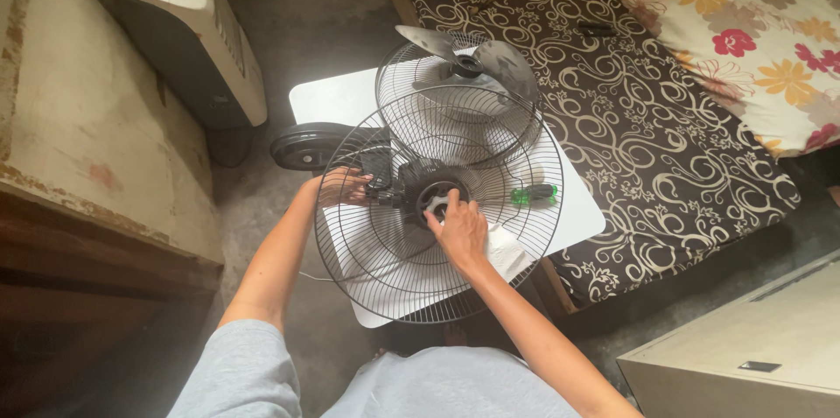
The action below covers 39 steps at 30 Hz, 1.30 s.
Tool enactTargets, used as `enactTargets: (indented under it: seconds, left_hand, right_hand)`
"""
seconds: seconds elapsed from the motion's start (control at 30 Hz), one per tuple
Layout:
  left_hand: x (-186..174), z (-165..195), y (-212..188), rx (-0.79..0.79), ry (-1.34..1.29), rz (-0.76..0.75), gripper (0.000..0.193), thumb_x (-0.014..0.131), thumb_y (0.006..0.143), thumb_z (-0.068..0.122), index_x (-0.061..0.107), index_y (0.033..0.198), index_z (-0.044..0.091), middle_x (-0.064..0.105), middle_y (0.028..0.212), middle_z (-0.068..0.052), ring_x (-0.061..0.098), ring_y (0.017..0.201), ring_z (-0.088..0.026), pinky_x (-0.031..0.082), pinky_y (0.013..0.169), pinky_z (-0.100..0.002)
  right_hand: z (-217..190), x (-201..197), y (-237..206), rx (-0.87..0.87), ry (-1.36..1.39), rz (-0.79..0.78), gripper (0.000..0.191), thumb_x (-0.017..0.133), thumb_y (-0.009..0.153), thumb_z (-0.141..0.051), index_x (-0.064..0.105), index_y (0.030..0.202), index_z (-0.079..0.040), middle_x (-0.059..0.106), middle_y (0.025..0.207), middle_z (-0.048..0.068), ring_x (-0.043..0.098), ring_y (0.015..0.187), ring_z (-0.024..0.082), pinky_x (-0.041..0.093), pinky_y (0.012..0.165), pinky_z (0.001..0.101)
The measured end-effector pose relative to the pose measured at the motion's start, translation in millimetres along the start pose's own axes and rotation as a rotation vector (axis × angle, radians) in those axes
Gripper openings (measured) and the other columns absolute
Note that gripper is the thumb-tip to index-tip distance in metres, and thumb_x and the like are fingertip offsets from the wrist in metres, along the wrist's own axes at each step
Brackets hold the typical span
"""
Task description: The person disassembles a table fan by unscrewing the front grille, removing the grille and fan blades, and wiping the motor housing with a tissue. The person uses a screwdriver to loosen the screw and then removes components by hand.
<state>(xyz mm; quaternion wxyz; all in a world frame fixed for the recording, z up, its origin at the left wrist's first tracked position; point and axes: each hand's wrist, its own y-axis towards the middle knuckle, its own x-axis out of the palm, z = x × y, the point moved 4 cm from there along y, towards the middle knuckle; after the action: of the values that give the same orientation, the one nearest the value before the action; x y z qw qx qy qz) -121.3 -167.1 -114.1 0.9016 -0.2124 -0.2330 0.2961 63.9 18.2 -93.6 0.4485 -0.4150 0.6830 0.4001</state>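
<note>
A round black wire fan guard (525, 234) stands over a small white table (582, 217), mounted on a black fan motor (398, 183). My left hand (343, 186) reaches behind the guard and grips the motor housing. My right hand (458, 227) is in front of the guard, its fingers on the grey ring nut (435, 196) at the guard's hub. Farther back lies a second wire guard (411, 94) with a grey fan blade (477, 57) resting on it.
A green-handled screwdriver (534, 195) and a white cloth (507, 253) lie on the table. The fan's round black base (302, 147) sits left. A white appliance (188, 28) stands far left, a patterned mattress (647, 120) right, a beige box (752, 339) at lower right.
</note>
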Motion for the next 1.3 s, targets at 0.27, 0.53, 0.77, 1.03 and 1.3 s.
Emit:
enactTargets:
  seconds: [0.27,0.53,0.77,1.03,1.3]
  left_hand:
    - [-2.5,-1.8,-0.8,-0.014,-0.035,0.021,0.040,0.070,0.095,0.024,0.049,0.122,0.002,0.067,0.089,-0.010,0.067,0.075,-0.019,0.062,0.087,-0.044]
    - [5.3,1.3,-2.8,-0.007,-0.238,-0.122,0.048,0.072,0.091,0.026,0.055,0.121,-0.006,0.072,0.090,-0.012,0.073,0.076,-0.022,0.064,0.086,-0.044]
    - [1.3,1.4,-3.9,0.015,-0.050,0.004,0.070,0.079,0.088,0.026,0.043,0.140,-0.003,0.069,0.093,-0.009,0.071,0.077,-0.019,0.065,0.083,-0.042]
    - [-4.6,-3.8,-3.0,-0.006,0.023,0.143,0.084,0.081,0.086,0.028,0.031,0.149,0.003,0.068,0.094,-0.011,0.070,0.079,-0.021,0.063,0.083,-0.046]
    - [-2.2,-3.9,-2.9,0.057,-0.141,0.036,0.089,0.080,0.078,0.027,0.031,0.148,0.002,0.069,0.092,-0.010,0.073,0.080,-0.022,0.065,0.082,-0.048]
  right_hand:
    - [1.3,-24.7,-10.1,-0.524,-0.264,0.252,0.049,0.082,0.079,-0.011,0.061,0.123,-0.019,0.059,0.106,0.005,0.057,0.101,0.021,0.047,0.084,0.0352]
    - [4.7,-24.1,-0.2,0.019,0.012,-0.102,0.075,0.077,0.083,-0.064,0.057,0.111,0.003,0.066,0.095,0.018,0.059,0.095,0.031,0.045,0.082,0.0436]
    - [-0.1,-4.7,5.7,-0.091,-0.064,0.044,0.061,0.082,0.078,-0.045,0.058,0.111,0.001,0.068,0.091,0.015,0.058,0.096,0.031,0.046,0.085,0.0422]
    - [-8.4,-22.6,-9.9,-0.469,-0.315,0.265,0.047,0.084,0.082,-0.017,0.060,0.122,-0.019,0.059,0.105,0.003,0.056,0.103,0.020,0.046,0.086,0.0345]
    - [9.8,-16.5,-0.5,-0.057,-0.086,-0.111,0.086,0.083,0.076,-0.067,0.054,0.116,0.004,0.066,0.086,0.016,0.059,0.086,0.028,0.044,0.077,0.0403]
